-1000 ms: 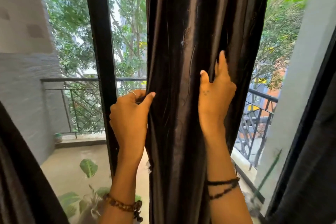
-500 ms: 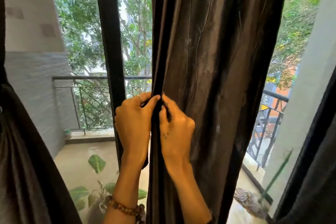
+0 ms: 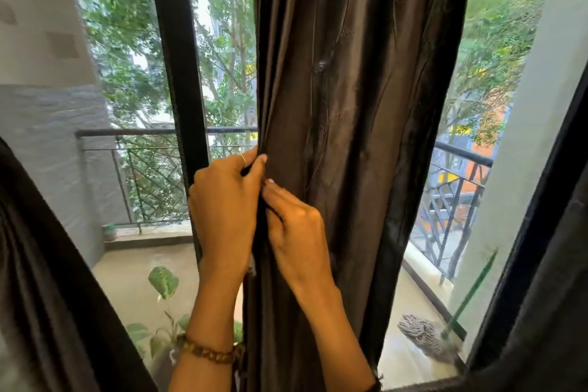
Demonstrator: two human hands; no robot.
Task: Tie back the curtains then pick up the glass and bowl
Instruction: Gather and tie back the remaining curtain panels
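Head view: left hand (image 3: 227, 204) and right hand (image 3: 297, 232) meet, fingers pinched shut on the left edge of the central curtain (image 3: 353, 105). 1 second ago, the right hand lay farther right.

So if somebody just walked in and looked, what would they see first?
First the big dark brown curtain hanging down the middle of the window, with the left hand and right hand pinching its left edge side by side. Behind it are bright green trees and a balcony railing. A leafy plant sits low on the left, and a mop lies low on the right.
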